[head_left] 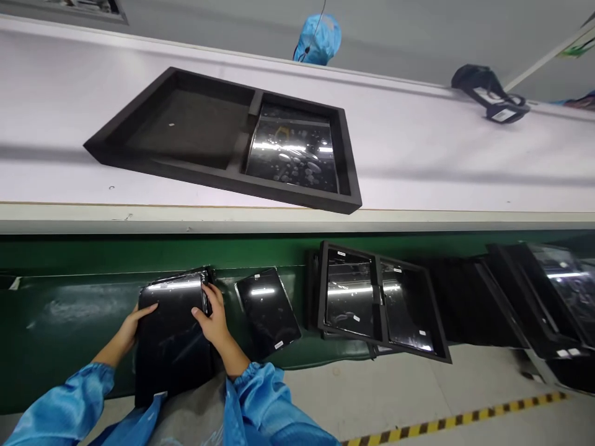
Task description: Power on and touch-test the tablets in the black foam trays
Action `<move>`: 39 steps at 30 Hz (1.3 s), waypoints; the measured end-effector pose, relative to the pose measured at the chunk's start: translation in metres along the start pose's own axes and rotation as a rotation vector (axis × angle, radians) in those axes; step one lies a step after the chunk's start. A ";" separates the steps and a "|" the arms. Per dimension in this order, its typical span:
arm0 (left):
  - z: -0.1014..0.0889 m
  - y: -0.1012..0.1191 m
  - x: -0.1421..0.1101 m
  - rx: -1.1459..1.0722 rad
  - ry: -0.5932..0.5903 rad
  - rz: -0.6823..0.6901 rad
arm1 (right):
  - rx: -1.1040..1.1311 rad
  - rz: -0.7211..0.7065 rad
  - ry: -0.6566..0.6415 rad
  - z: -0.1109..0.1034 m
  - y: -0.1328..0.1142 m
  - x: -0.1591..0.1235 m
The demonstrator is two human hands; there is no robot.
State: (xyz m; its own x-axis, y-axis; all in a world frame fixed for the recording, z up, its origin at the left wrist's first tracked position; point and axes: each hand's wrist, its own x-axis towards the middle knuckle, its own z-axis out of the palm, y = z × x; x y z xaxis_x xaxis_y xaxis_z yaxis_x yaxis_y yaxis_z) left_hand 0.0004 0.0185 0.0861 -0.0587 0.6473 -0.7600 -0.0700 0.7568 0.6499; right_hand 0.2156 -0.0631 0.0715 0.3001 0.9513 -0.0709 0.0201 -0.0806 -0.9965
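Note:
A stack of glossy black screen panels (pixel 174 334) stands near my body at the green bench. My left hand (pixel 126 329) grips its left edge, the thumb lying on the top panel. On the opposite side my right hand (pixel 214 317) is closed around the upper right edge, its thumb also on the front face. The fingers behind the panels are partly hidden. To the right of the stack, a single black screen panel (pixel 269 310) with small white labels lies on the green surface (pixel 88 316), apart from my hands.
A black foam tray (pixel 218 179) on the white table has two compartments; a screen panel (pixel 292 148) lies in the right one. More loaded trays (pixel 383 297) are piled at right. A dark strapped object (pixel 488 93) sits at the back, near a blue cap (pixel 318 40).

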 end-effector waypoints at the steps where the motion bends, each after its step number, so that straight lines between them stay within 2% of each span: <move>1: -0.001 -0.001 0.001 0.004 0.006 -0.006 | 0.019 0.006 0.006 0.001 0.000 0.000; 6: -0.003 -0.001 0.004 0.011 0.009 0.005 | 0.055 0.033 0.008 0.002 -0.003 0.000; 12: -0.004 0.000 0.001 0.010 0.033 -0.025 | -0.027 0.052 0.011 0.005 -0.010 -0.002; 20: -0.018 0.000 0.007 0.073 0.065 -0.050 | -0.111 -0.041 0.013 0.008 -0.011 -0.005; 24: -0.016 0.001 0.004 0.063 0.052 -0.093 | -0.092 -0.079 0.011 0.010 -0.005 -0.006; 29: -0.013 0.001 0.001 0.029 0.084 -0.089 | -0.079 -0.019 -0.006 0.010 -0.003 -0.006; 33: -0.010 0.003 0.002 0.023 0.050 -0.105 | -0.067 -0.018 -0.006 0.008 -0.005 -0.001; 36: -0.008 0.003 -0.006 0.065 0.014 -0.016 | -0.096 -0.036 -0.007 0.002 -0.005 -0.003; 39: -0.014 -0.012 -0.026 0.182 0.050 0.208 | -0.149 0.039 -0.020 -0.008 -0.003 -0.019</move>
State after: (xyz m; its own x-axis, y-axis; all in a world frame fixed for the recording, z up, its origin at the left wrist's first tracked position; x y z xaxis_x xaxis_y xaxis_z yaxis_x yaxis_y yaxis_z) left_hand -0.0108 -0.0086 0.0981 -0.1020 0.7885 -0.6065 0.1282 0.6150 0.7780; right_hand 0.2176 -0.0830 0.0766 0.2847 0.9521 -0.1115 0.1510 -0.1594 -0.9756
